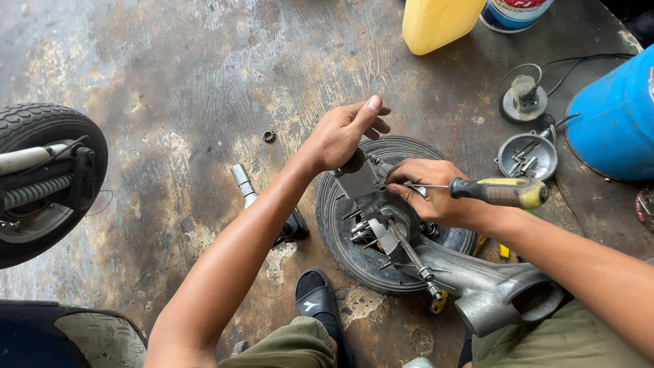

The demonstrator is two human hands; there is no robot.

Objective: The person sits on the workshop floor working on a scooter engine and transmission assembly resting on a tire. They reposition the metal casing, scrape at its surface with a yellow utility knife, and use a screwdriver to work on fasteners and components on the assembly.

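A small black wheel (340, 232) lies flat on the stained concrete floor, with a grey metal fork and brake assembly (477, 286) on top of it. My left hand (344, 133) grips a grey metal part (357, 178) at the wheel's upper edge, thumb raised. My right hand (432, 191) holds a screwdriver with a black and yellow handle (501, 192), its thin shaft pointing left toward that grey part. A thin rod (409, 249) runs diagonally across the assembly below my right hand.
A metal bowl with screws (528, 157) and a round part with a wire (523, 99) lie at right beside a blue drum (616, 116). A yellow jug (436, 24) stands at top. A scooter tyre (41, 184) is at left, a small gear (269, 136) and a handle grip (245, 184) mid-floor.
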